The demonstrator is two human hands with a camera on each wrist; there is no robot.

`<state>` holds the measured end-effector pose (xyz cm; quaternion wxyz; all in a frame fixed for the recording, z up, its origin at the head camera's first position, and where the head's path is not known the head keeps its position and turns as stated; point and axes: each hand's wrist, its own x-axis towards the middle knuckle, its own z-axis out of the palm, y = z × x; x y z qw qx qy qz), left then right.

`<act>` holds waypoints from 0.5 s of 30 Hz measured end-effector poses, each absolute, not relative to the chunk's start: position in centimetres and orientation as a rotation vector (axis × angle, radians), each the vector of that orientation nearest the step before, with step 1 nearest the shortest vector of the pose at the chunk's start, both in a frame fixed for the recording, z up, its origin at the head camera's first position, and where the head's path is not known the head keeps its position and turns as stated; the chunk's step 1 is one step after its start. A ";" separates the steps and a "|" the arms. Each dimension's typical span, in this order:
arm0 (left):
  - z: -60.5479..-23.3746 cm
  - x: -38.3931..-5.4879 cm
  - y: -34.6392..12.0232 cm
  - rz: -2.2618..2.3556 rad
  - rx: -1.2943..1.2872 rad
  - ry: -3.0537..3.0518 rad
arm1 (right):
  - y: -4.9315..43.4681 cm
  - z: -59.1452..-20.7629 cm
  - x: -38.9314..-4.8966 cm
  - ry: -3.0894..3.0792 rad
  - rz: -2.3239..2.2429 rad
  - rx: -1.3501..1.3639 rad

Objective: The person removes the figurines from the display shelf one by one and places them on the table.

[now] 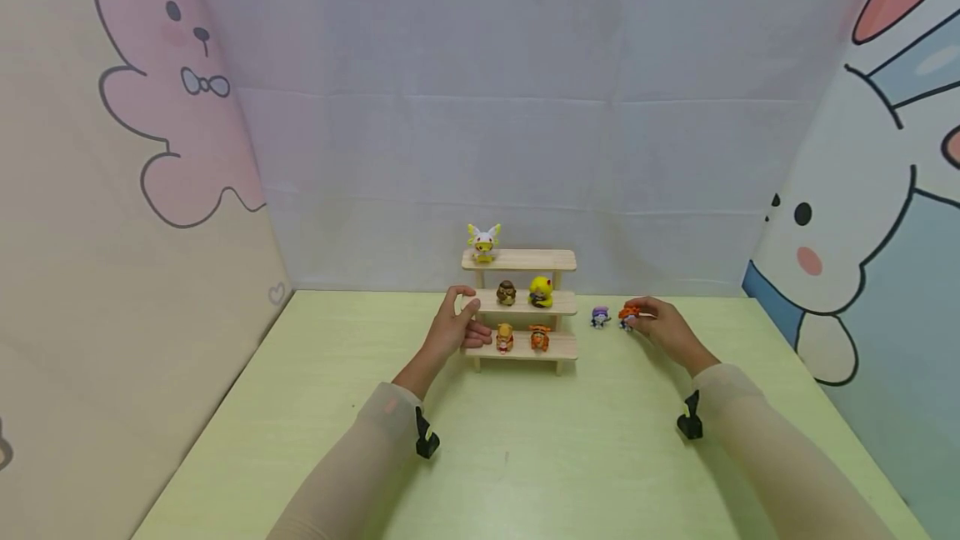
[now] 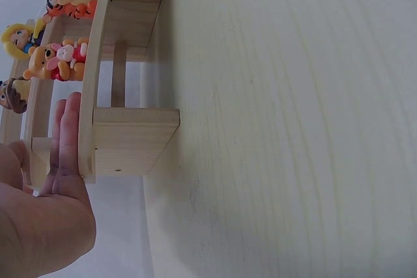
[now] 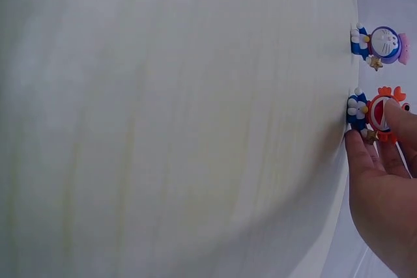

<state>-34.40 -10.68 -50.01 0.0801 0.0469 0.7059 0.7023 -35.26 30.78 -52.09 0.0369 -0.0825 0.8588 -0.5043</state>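
Note:
A three-tier wooden display stand (image 1: 525, 303) stands at the back of the table, bearing several small figurines. My left hand (image 1: 452, 327) holds its left end, thumb and index finger at the middle tier. In the left wrist view, other fingers (image 2: 68, 135) lie straight along the lower tier. To the right of the stand, my right hand (image 1: 667, 330) pinches a blue-and-white cat figurine with an orange crab-like hat (image 3: 378, 114), its feet at the tabletop. Beside it stands a similar figurine with a purple hat (image 1: 600, 317), apart from my fingers.
On the top tier sits a white-and-yellow eared figurine (image 1: 483, 244). An owl (image 1: 506, 293) and a yellow-haired figurine (image 1: 541, 292) share the middle tier. A bear (image 1: 505, 337) and a tiger (image 1: 539, 337) stand on the lowest. A white cloth (image 1: 480, 107) hangs behind the table.

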 end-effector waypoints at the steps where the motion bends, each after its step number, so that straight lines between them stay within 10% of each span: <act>1: -50.0 -34.4 -10.7 2.100 0.138 2.112 | 30.8 -52.1 -35.3 2.634 -1.548 -0.254; 15: -50.0 -34.3 -10.7 2.107 0.137 2.108 | 31.3 -51.6 -35.6 2.579 -1.596 -0.246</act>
